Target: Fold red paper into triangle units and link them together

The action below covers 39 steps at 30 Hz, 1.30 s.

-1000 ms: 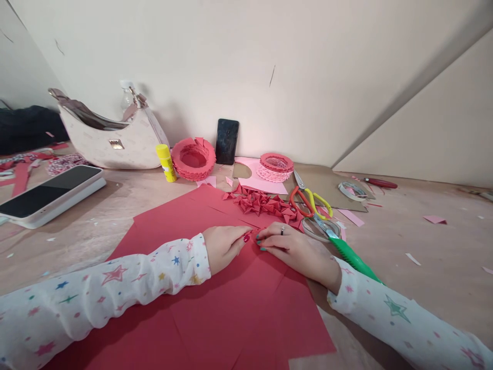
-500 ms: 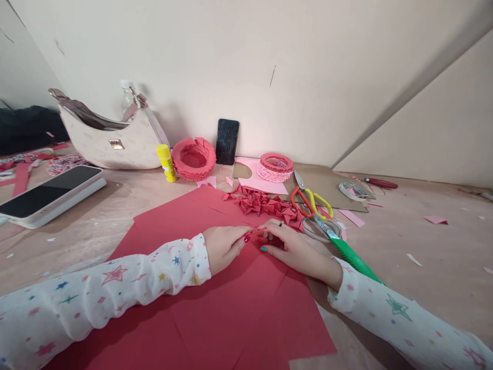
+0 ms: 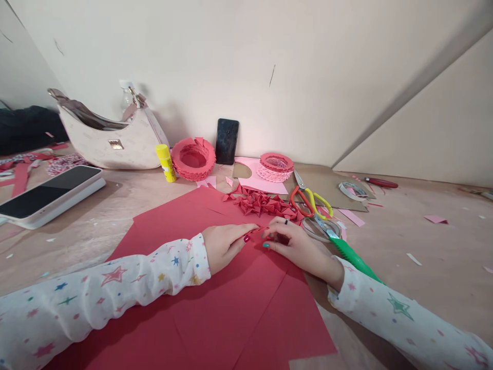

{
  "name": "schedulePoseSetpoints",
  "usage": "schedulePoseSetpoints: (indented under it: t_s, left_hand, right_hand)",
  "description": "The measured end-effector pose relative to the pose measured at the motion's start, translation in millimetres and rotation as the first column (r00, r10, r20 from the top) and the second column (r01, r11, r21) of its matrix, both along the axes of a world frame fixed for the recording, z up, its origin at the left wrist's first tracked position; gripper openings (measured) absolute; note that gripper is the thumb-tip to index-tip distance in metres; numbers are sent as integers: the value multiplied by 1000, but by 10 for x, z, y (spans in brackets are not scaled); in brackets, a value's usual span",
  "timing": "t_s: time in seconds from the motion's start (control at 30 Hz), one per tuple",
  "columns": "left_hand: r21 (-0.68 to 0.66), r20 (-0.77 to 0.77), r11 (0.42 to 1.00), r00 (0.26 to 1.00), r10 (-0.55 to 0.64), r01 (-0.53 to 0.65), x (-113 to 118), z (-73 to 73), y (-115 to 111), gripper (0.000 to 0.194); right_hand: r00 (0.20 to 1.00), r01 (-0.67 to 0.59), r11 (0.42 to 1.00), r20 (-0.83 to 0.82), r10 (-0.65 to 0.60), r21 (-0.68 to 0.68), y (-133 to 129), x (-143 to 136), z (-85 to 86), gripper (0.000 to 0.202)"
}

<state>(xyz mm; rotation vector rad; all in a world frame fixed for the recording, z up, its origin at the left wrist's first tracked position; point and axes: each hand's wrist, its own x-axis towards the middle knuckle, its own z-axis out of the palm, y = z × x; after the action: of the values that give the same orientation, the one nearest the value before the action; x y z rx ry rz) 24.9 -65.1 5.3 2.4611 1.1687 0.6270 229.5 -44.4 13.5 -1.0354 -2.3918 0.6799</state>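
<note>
Over large red paper sheets [image 3: 231,318], my left hand [image 3: 227,245] pinches a small red paper piece [image 3: 259,232] between thumb and fingers. My right hand [image 3: 295,244] meets the same piece from the right, its fingertips curled against the piece's right end. Both hands are low over the sheets, close together. Just behind them lies a pile of folded red paper pieces [image 3: 262,202]. The exact folds of the held piece are too small to make out.
Scissors with red and yellow handles [image 3: 304,200], green-handled scissors [image 3: 352,257] and a tape roll [image 3: 352,191] lie right. Behind stand a red paper ring [image 3: 193,159], a pink one [image 3: 275,168], a phone [image 3: 227,141] and a glue stick [image 3: 166,163]. A handbag [image 3: 111,141] is left.
The fingers of my right hand have shifted slightly right and curled more around the end of the small red piece. My left hand has hardly moved.
</note>
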Motion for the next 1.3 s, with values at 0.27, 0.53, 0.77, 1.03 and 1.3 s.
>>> schedulePoseSetpoints:
  t_s: [0.27,0.53,0.77,1.03,1.3]
  left_hand:
    - [106,42,994,999,26,-30,3,-66,36,32]
    - [101,61,994,997,42,-47,3,-58,30,33]
    - [102,64,993,997,45,-51,2,-74,33,32]
    - [150,-36,989,999,14,-9,-1,0,14,29]
    - [255,-125,967,991,44,-11,-5,0,4,26]
  right_hand:
    - [998,9,999,-54,-11,-32,-14,11,-3,9]
    - [992,-118,993,49,117,14,-11,-1,-10,13]
    - [993,-1,996,121,-10,84,-69,-21,59,14]
    - [1000,-7,993,23,5,119,-48,0,26,21]
    - [1000,3,995,-11,-2,97,-39,-1,7,17]
